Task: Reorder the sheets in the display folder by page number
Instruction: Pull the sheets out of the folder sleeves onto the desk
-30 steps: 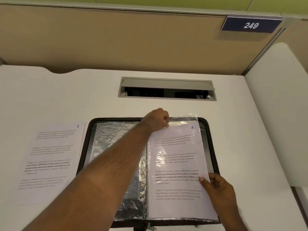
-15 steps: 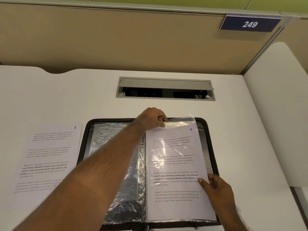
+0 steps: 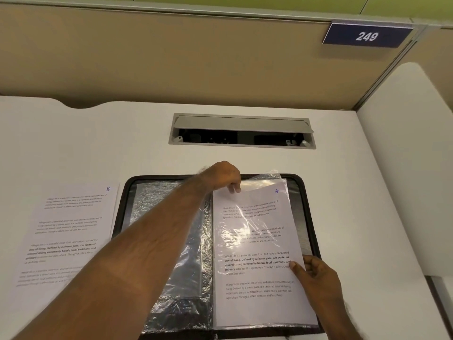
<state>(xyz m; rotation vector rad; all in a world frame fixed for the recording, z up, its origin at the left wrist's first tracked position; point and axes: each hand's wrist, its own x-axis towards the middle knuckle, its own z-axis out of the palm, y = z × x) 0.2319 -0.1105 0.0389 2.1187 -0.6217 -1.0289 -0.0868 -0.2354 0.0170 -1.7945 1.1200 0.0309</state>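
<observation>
Sheet 4 (image 3: 257, 241) sits in the right-hand sleeve of the open folder (image 3: 305, 217). Left hand (image 3: 220, 176) fingers pinch the sleeve's top lip, and right hand (image 3: 316, 276) grips the sheet's right edge. I'd hold that mouth wide and move the paper straight along the sleeve so corners don't snag. Sheet 8 (image 3: 68, 231) lies left on the surface (image 3: 355, 204); there's free room right of the folder.

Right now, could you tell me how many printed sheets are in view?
2: sheet 8 lies loose on the desk left of the folder; sheet 4 sits in its right-hand sleeve. Others may be hidden.
</observation>
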